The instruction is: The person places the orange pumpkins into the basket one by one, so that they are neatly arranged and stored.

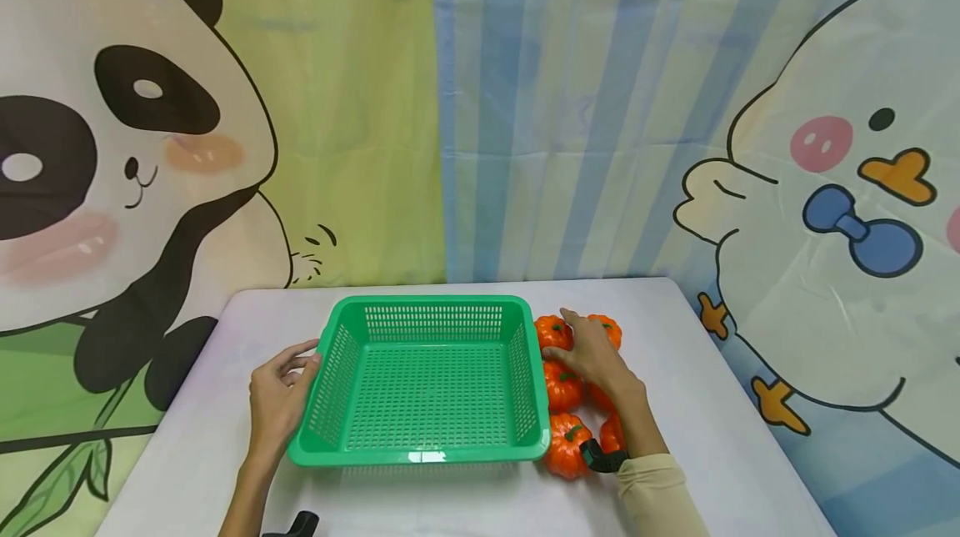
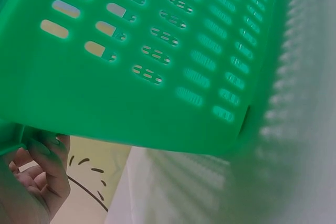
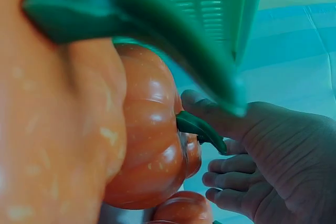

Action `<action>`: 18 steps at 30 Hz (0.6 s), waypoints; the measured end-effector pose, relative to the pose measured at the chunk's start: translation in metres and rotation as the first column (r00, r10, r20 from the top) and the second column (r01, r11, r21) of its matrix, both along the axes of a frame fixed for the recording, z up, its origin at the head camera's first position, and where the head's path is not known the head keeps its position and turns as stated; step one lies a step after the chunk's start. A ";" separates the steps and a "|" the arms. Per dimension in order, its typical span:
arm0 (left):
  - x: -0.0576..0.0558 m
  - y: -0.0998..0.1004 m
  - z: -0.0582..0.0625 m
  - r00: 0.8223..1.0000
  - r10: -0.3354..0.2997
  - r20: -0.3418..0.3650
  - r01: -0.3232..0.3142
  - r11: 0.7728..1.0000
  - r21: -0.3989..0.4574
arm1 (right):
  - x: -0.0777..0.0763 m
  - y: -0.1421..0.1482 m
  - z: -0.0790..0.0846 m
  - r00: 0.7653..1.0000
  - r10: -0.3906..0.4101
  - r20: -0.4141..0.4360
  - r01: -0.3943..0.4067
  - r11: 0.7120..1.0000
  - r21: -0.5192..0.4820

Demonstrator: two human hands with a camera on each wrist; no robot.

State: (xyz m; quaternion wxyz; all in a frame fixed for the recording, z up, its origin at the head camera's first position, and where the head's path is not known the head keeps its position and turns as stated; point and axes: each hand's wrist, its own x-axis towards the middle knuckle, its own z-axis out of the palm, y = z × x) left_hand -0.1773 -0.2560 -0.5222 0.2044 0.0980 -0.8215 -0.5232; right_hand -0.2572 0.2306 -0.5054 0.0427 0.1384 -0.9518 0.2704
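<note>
Right hand (image 1: 596, 349) bare; light beige sleeve (image 1: 662, 491), creased at cuff; black fitting (image 1: 606, 459) beside. Left hand (image 1: 276, 393), forearm (image 1: 251, 483) bare; another black fitting (image 1: 303, 524) near.

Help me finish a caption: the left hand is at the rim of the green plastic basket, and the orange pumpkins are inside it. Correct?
Not quite: in the head view, the orange pumpkins are beside the green plastic basket, not inside it.
</note>
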 end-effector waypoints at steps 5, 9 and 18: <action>0.001 0.000 -0.001 1.000 -0.004 -0.006 0.004 1.000 0.004 | 0.000 -0.001 0.000 1.000 -0.010 0.026 0.010 1.000 0.013; 0.001 -0.001 -0.003 1.000 -0.011 -0.019 0.011 1.000 0.001 | 0.000 -0.002 0.000 1.000 0.001 0.024 -0.002 1.000 0.018; -0.001 -0.001 -0.004 1.000 -0.009 -0.013 0.009 1.000 0.015 | -0.007 -0.005 -0.001 0.999 0.032 0.004 -0.032 0.999 0.025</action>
